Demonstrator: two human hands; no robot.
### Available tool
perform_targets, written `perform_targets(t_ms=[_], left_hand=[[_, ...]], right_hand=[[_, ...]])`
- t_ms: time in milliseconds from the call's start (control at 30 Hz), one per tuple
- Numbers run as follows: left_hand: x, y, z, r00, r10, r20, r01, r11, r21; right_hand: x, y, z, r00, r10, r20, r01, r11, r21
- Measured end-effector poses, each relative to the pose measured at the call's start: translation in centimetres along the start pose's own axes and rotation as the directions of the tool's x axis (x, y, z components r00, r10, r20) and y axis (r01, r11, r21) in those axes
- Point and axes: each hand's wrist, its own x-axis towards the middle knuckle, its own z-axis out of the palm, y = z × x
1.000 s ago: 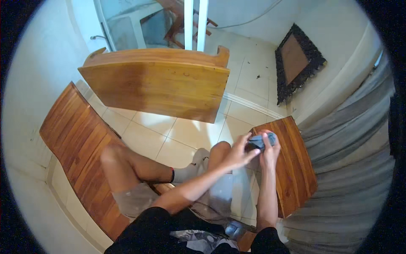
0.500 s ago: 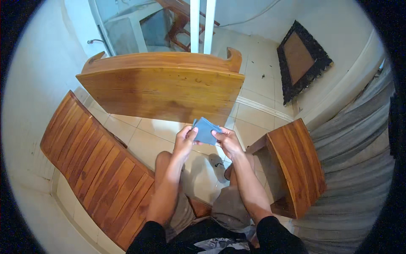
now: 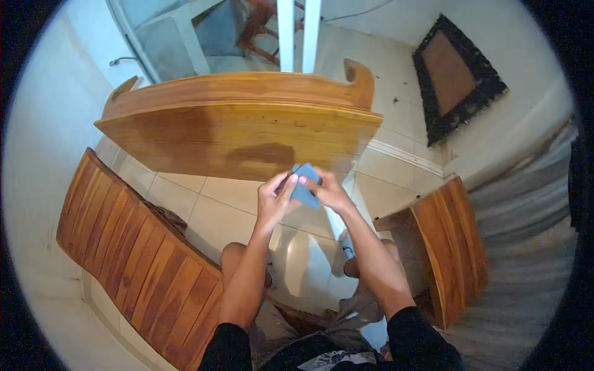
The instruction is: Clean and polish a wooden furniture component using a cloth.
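Observation:
Both my hands hold a small blue-grey sheet (image 3: 307,196), seemingly folded, between my knees and the wooden furniture in front. The fingers of my left hand (image 3: 274,196) pinch its left edge, with the thumb on top. From the other side my right hand (image 3: 335,193) grips it, its thumb near the left one. A lower corner of the sheet points down between the hands. Its underside is hidden, so I cannot tell its exact kind. Just beyond the hands stands a curved wooden piece with a flat yellowish-brown panel (image 3: 185,139), on which a hand's shadow falls.
A slatted wooden bench (image 3: 145,253) lies along my left. To my right stands a small wooden piece (image 3: 448,241) beside a grey curtain (image 3: 513,216). A black-framed panel (image 3: 451,74) leans on the far right wall. Pale tiles (image 3: 229,207) cover the floor.
My hands have drawn closer together on the sheet, which is turned and shows a smaller face. The view has shifted slightly, so the furniture sits differently in the picture.

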Motion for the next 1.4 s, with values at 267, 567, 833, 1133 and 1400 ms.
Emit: perform_targets(t_ms=[267, 567, 833, 1133, 1400], left_hand=[[8.8, -4.4, -8.0, 0.882, 0.234, -0.409, -0.137, 0.958, 0.253], [16.6, -4.2, -13.3, 0.625, 0.604, -0.494, -0.259, 0.758, 0.598], [20.1, -1.3, -14.4, 0.678, 0.724, -0.125, -0.283, 0.413, 0.866], [22.0, -2.8, -12.7, 0.651, 0.715, -0.254, -0.192, 0.479, 0.857], [21.7, -2.3, -15.8, 0.707, 0.675, -0.21, -0.229, 0.5, 0.835]], right_hand=[[3.7, 0.8, -10.0, 0.736, -0.169, -0.656, 0.093, 0.984, -0.149], [5.5, 2.5, -15.6, 0.726, 0.1, -0.68, -0.173, 0.984, -0.04], [6.3, 3.1, -16.2, 0.832, -0.039, -0.554, -0.136, 0.953, -0.272], [5.0, 2.4, -17.2, 0.812, -0.118, -0.572, -0.234, 0.832, -0.503], [1.4, -0.1, -14.5, 0.882, -0.045, -0.47, -0.287, 0.739, -0.609]])
